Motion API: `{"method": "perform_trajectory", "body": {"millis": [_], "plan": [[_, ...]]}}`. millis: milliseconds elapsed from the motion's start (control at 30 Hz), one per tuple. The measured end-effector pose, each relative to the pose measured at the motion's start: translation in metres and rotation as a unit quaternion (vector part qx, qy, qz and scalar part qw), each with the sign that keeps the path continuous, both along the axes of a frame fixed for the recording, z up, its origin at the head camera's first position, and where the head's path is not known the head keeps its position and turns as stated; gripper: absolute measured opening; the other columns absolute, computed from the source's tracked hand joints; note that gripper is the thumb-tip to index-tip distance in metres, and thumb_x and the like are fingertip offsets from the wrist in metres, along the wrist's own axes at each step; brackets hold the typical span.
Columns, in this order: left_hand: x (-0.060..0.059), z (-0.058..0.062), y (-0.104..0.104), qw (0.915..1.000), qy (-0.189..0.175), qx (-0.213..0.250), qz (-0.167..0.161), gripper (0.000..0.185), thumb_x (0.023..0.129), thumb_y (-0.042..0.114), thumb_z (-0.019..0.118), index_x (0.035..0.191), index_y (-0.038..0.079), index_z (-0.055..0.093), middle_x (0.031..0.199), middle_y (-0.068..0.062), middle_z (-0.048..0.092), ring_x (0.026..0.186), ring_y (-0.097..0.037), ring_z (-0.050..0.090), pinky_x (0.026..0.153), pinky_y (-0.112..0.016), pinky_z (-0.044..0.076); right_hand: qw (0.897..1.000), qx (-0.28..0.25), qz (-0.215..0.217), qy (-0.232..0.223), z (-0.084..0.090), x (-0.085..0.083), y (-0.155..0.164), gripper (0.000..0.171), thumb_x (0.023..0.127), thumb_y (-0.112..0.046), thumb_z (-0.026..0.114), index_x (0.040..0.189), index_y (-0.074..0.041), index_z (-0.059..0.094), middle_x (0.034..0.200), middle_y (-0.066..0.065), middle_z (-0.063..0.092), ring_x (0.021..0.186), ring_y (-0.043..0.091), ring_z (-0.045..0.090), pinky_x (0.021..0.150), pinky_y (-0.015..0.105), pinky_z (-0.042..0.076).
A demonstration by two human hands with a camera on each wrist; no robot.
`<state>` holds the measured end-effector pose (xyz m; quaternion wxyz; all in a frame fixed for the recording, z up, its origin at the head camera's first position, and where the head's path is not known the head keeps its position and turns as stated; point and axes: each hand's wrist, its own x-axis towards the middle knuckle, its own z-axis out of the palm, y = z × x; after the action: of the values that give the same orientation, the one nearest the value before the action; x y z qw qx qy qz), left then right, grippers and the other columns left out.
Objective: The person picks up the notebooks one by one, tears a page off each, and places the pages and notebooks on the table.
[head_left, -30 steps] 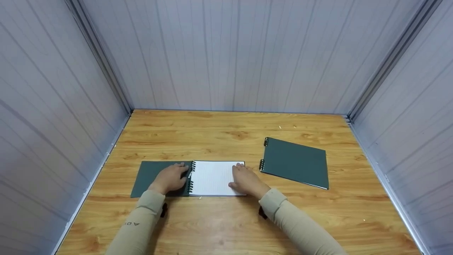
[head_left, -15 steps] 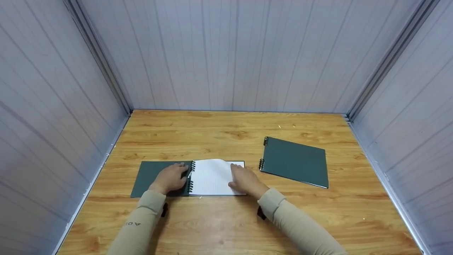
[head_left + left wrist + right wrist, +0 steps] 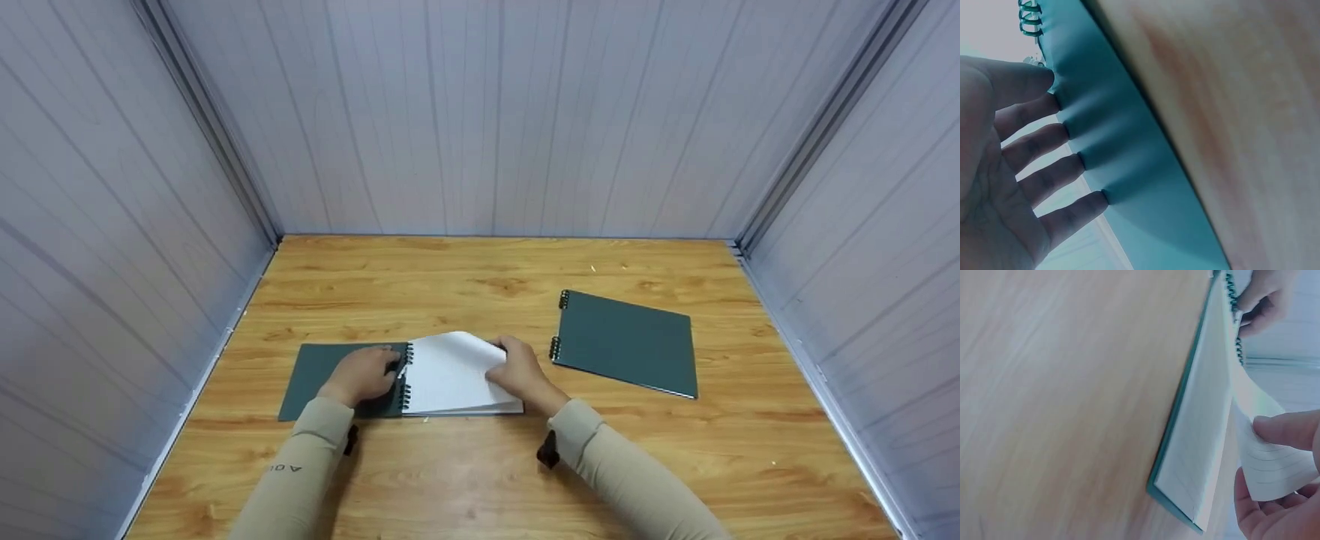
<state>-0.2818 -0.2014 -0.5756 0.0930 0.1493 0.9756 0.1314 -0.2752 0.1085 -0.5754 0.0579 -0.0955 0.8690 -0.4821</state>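
Observation:
An open spiral notebook (image 3: 450,390) lies on the wooden table, its dark green cover (image 3: 311,367) folded out flat to the left. My left hand (image 3: 364,373) rests on that cover beside the black coil (image 3: 406,394); in the left wrist view its extended fingertips (image 3: 1098,197) press against the green surface. At the notebook's right side, my right hand (image 3: 521,373) pinches a lined page (image 3: 1275,464) between thumb and fingers. That page bends up off the stack of sheets (image 3: 1196,450) beneath it, its far edge arched.
A second dark green spiral notebook (image 3: 626,345) lies closed at the right, slightly turned, its coil facing left. Pale panel walls (image 3: 465,120) enclose the wooden table (image 3: 450,480) at the back and both sides. Tiny white scraps (image 3: 592,268) lie toward the back.
The page has risen from lying flat to bending upward, with the right hand's grip now lifting its outer edge. My left hand has stayed on the cover.

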Motion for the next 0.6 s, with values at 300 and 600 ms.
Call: {"method": "perform_trajectory", "body": {"millis": [300, 600], "plan": [[0.0, 0.003, 0.001, 0.9999, 0.002, 0.011, 0.007, 0.04, 0.108, 0.008, 0.051, 0.143, 0.0, 0.068, 0.151, -0.023, 0.065, 0.144, -0.044, 0.059, 0.122, -0.061, 0.045, 0.994, -0.046, -0.044, -0.088, -0.002, -0.003, 0.012, 0.013, 0.097, -0.009, 0.077, 0.106, 0.001, 0.076, 0.095, 0.008, 0.076, 0.081, 0.014, 0.066, 0.072, 0.028, 0.058], [0.0, 0.001, 0.003, 0.9999, -0.003, 0.0, 0.013, 0.041, 0.108, 0.007, 0.048, 0.143, 0.0, 0.069, 0.151, -0.022, 0.065, 0.145, -0.042, 0.059, 0.123, -0.059, 0.045, 0.95, -0.171, -0.088, -0.248, -0.002, -0.007, 0.019, 0.017, 0.104, -0.014, 0.07, 0.107, 0.002, 0.075, 0.091, 0.006, 0.077, 0.081, 0.014, 0.073, 0.073, 0.026, 0.062]]}}
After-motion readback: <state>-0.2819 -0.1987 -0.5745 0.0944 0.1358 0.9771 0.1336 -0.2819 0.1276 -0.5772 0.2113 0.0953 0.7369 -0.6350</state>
